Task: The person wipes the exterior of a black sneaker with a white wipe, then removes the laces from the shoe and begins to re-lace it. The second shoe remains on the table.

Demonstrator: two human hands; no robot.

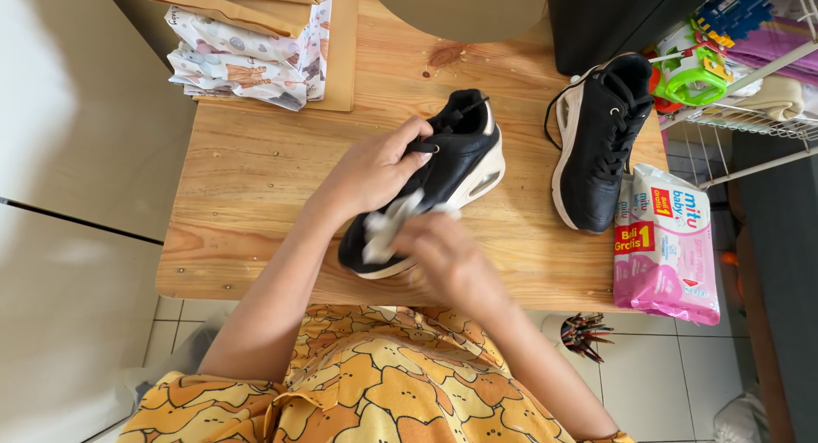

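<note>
While the person in the yellow patterned garment (366,392) leans over the near edge of the wooden tabletop (247,179), both hands work on one black sneaker (452,166) with a white sole, which lies tilted close to that near edge, toward its middle. The right hand (443,251), blurred, has its fingers closed around a white wipe (388,226) pressed against the shoe's side. The left hand (375,170) grips the shoe from above, fingers curled over the laced opening. A pink pack of wipes (669,247) lies at the near right corner, overhanging the edge. Just beyond it, along the right edge, stands the second black sneaker (601,145), apart from the first. Folded patterned cloth (247,55) sits at the far left corner.
</note>
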